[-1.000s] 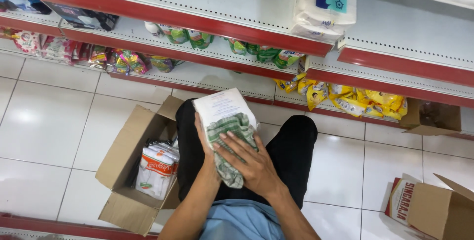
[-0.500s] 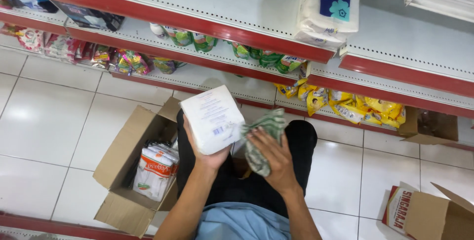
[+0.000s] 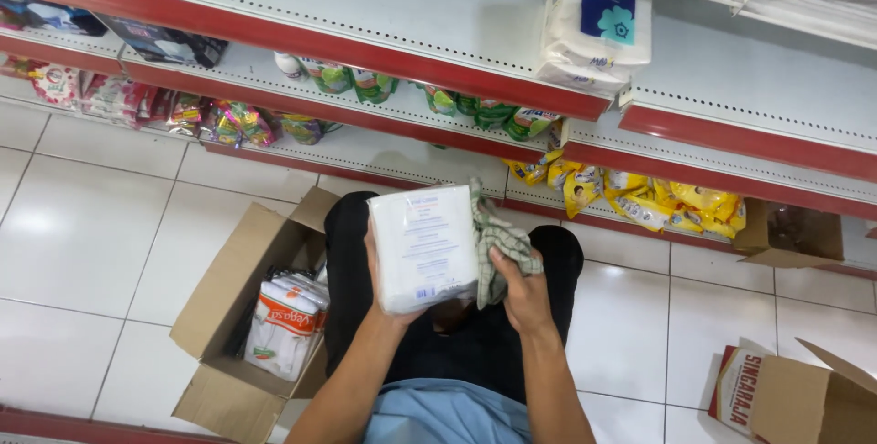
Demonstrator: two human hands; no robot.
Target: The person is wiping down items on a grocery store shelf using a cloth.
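My left hand (image 3: 382, 290) grips a white rectangular pack of tissues (image 3: 422, 245) from below, holding it upright over my lap. My right hand (image 3: 523, 289) clutches a green checked cloth (image 3: 496, 245) pressed against the pack's right side. An open cardboard box (image 3: 239, 311) stands on the floor to my left, with several white and orange packs (image 3: 285, 323) inside it. Above, two stacked white and blue tissue packs (image 3: 594, 28) sit on a white shelf (image 3: 411, 5) with a red edge.
Lower shelves hold green pouches (image 3: 365, 86), yellow packets (image 3: 639, 197) and colourful bags (image 3: 219, 120). Another cardboard box (image 3: 804, 398) sits at the lower right and a third (image 3: 790, 234) under the right shelf. White floor tiles (image 3: 82, 225) lie to the left.
The pack has turned from lying tilted under the cloth to standing upright in my left hand. My right hand with the cloth moved from the pack's top to its right side.
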